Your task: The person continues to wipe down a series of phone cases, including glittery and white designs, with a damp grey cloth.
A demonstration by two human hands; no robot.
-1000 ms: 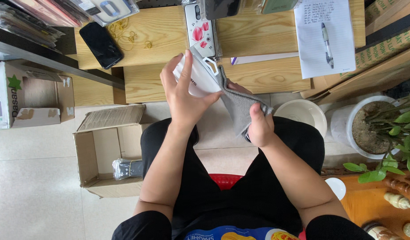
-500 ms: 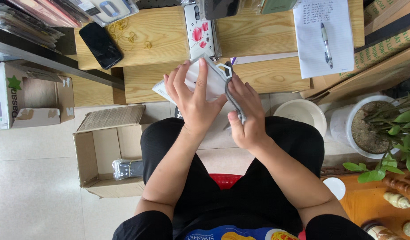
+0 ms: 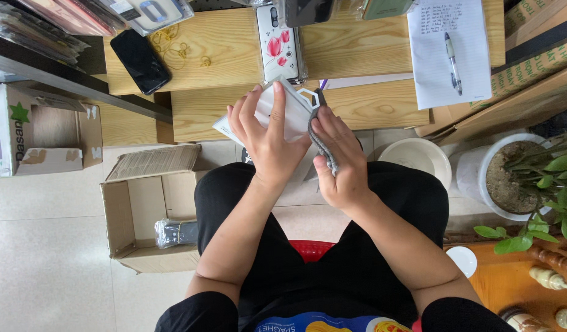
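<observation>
Two hands, left hand (image 3: 268,144) gripping white phone case (image 3: 289,110), right hand (image 3: 339,160) pinching grey cloth (image 3: 320,142).

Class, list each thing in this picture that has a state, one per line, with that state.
left hand: holds the white packet.
right hand: grips the grey cloth.
cardboard box: open, a wrapped item inside.
black phone: flat, screen dark.
pen: lying on the written sheet.

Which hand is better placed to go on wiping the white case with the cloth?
Right, probably. The right hand already grips the grey cloth against the edge of the white case. The left hand lies spread over the case, holding it.
</observation>
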